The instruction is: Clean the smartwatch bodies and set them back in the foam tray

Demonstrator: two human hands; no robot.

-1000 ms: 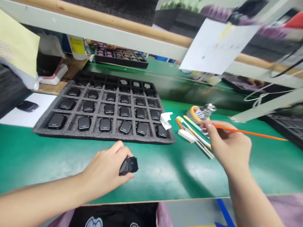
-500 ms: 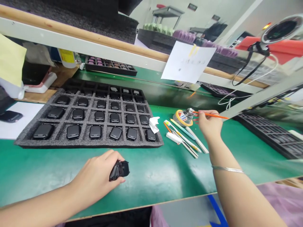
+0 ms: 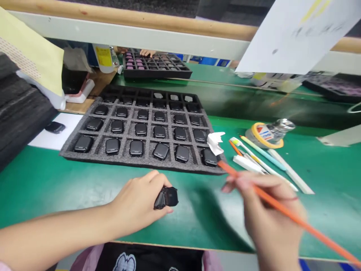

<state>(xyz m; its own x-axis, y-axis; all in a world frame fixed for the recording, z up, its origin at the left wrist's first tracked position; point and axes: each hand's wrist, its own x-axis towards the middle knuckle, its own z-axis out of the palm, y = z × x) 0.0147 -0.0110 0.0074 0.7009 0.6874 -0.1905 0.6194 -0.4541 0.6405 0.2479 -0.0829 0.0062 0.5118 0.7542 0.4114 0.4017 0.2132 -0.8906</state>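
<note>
My left hand (image 3: 143,197) is closed around a small black watch-like device (image 3: 170,196), held just above the green bench; its inner details are too dark to make out. Between the thumb and fingers of my right hand (image 3: 270,210) is a thin orange-handled brush (image 3: 284,212), its dark tip pointing left at the tray's near right corner. The grey foam tray (image 3: 135,161) in front of my hands holds several black watch bodies (image 3: 137,148) in its compartments. A crumpled white tissue (image 3: 216,143) rests on the tray's right edge.
Right of the tray lie several brushes and pens (image 3: 262,158). Behind them a dispenser bottle with a yellow ring (image 3: 266,135) leans over. A black device (image 3: 55,127) sits on white paper at left. Across the bench, another person's hand (image 3: 148,52) is over a second tray (image 3: 158,73).
My right hand has brought the orange brush from the dispenser bottle toward me and left. My left hand keeps its hold on the device. The view has turned to the right.
</note>
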